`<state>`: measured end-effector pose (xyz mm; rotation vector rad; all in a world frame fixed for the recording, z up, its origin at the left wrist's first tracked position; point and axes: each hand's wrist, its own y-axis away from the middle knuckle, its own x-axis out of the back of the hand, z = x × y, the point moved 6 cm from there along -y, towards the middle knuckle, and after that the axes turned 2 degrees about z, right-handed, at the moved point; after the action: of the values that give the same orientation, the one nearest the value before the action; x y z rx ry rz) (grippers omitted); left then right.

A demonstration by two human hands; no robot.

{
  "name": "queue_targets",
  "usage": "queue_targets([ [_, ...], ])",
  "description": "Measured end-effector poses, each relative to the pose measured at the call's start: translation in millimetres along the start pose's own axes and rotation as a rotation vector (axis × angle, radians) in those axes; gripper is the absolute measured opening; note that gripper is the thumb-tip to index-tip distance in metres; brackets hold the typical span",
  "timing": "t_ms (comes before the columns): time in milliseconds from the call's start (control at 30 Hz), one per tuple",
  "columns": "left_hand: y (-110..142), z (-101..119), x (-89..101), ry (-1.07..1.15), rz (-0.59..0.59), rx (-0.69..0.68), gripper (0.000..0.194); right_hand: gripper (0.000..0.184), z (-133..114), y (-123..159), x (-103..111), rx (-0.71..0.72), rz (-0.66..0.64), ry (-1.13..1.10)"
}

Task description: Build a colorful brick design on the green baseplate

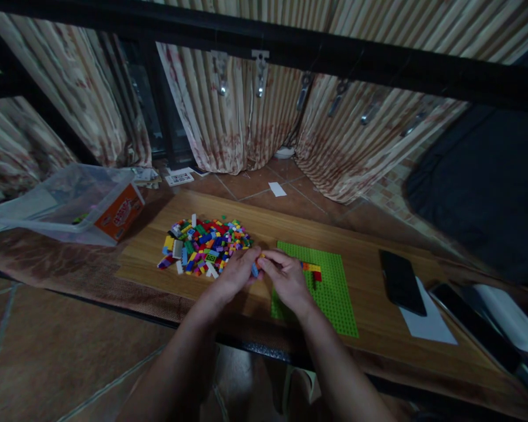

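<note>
My left hand [238,271] and my right hand [285,274] meet above the left edge of a green baseplate [334,293]. Between their fingertips are small toy bricks [256,268], blue and orange, partly hidden by the fingers. Both hands are closed around these bricks. On the baseplate, just right of my right hand, sit orange, yellow and red bricks [315,271]; my hand covers part of them. A heap of mixed coloured bricks [206,243] lies on the wooden board to the left of my left hand.
A clear plastic box [70,202] with an orange label stands at the left. A black phone [402,281] lies partly on white paper [431,319] at the right, beside another dark device [475,325]. The wooden board [149,258] spans the low table. Curtains hang behind.
</note>
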<state>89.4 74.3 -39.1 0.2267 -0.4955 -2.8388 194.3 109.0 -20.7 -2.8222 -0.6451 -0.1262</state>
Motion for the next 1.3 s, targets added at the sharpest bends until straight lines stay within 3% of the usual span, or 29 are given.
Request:
queue_targets([
  [100,-0.8,-0.9,-1.8,0.044,-0.081,0.013,0.036,0.023,6.5,-0.7,5.7,-0.055,0.028,-0.042],
  [200,-1.5,0.0,-0.6,0.155,-0.105,0.045,0.032,0.026,15.9,-0.4,14.7,-0.094,0.080,0.055],
  [333,-1.3,0.1,6.9,0.219,-0.018,0.118,0.027,0.025,22.3,3.1,21.6,-0.090,0.116,0.275],
  [467,-1.0,-1.3,13.8,0.134,0.089,0.135,0.024,0.025,24.7,6.2,18.4,-0.096,0.079,0.232],
  [600,-0.5,-1.8,4.8,0.076,0.020,0.079,0.031,0.026,20.4,7.1,15.2,-0.085,0.042,0.180],
  [833,4.5,2.3,-5.5,-0.072,-0.019,-0.074,0.038,0.028,-5.6,9.1,13.4,0.038,-0.046,0.379],
  [1133,4.0,1.8,-0.4,-0.142,-0.093,-0.051,0.044,0.030,-2.0,8.7,11.6,0.000,-0.150,0.279],
  [1300,2.5,0.7,2.6,-0.124,-0.085,-0.040,0.043,0.029,0.4,9.2,8.1,-0.067,-0.123,0.116],
])
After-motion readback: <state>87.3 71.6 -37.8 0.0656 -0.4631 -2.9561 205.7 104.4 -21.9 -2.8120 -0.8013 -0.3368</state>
